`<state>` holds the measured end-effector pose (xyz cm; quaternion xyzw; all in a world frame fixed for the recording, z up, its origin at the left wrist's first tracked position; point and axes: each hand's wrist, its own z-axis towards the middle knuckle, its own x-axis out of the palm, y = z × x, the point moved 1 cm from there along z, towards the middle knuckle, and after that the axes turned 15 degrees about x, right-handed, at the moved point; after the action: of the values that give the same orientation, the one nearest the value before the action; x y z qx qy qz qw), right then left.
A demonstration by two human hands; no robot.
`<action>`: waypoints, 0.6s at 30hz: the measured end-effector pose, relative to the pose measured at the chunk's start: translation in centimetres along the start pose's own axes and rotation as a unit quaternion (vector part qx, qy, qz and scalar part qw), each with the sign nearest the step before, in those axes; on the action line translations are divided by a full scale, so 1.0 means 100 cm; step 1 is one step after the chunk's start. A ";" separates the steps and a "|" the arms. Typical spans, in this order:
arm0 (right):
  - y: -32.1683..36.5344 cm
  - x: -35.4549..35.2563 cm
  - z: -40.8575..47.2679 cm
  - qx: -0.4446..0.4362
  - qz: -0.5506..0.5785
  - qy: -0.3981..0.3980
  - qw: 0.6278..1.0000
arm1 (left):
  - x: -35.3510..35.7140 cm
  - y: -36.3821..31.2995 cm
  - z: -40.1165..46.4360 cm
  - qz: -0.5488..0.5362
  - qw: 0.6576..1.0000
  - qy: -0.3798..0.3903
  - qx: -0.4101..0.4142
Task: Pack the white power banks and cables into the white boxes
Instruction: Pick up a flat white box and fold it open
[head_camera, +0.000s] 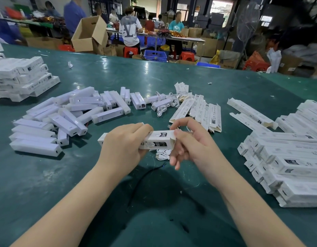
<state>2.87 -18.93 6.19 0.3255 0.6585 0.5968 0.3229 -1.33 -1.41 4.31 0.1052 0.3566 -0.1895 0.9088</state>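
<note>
Left hand [124, 139] grasps a printed white box [157, 140] mid-tabletop [172, 77] — right hand [191, 139] pinches its open end; contents hidden, coiled cable [162, 155] partly covered beneath.

I'm watching through one head-worn wide-angle camera, looking forward and down, close over the glossy dark-green table surface [154, 77].

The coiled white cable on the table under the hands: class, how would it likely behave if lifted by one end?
The coiled white cable looks thin and loosely looped, so probably floppy and uncoiling. Likely light. Lying loose on the green table, it should slide, not roll.
</note>
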 end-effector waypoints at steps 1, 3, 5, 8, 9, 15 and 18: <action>-0.001 0.000 0.000 0.004 -0.001 -0.009 1.000 | 0.000 0.000 0.000 0.004 1.000 0.001 0.000; -0.001 0.001 0.001 0.013 0.005 -0.020 1.000 | 0.000 0.000 0.000 0.011 1.000 0.003 -0.001; -0.002 0.001 0.001 0.012 0.010 -0.020 1.000 | 0.001 0.000 0.000 0.013 1.000 0.003 -0.003; -0.002 0.001 0.001 0.012 0.014 -0.014 1.000 | 0.001 0.000 0.000 0.013 1.000 0.003 -0.001; -0.003 0.000 0.002 0.015 0.020 -0.007 1.000 | 0.001 0.000 0.000 0.012 1.000 0.003 0.001; -0.004 0.001 0.003 0.037 0.123 0.074 0.989 | 0.001 0.000 0.000 -0.019 1.000 0.001 -0.004; -0.011 0.004 0.008 0.046 0.036 0.017 0.998 | -0.001 -0.003 0.000 -0.026 1.000 0.000 0.005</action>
<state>3.22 -18.26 5.00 0.3533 0.6785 0.5827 0.2744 -1.50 -1.72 4.37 0.1004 0.3582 -0.2145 0.9031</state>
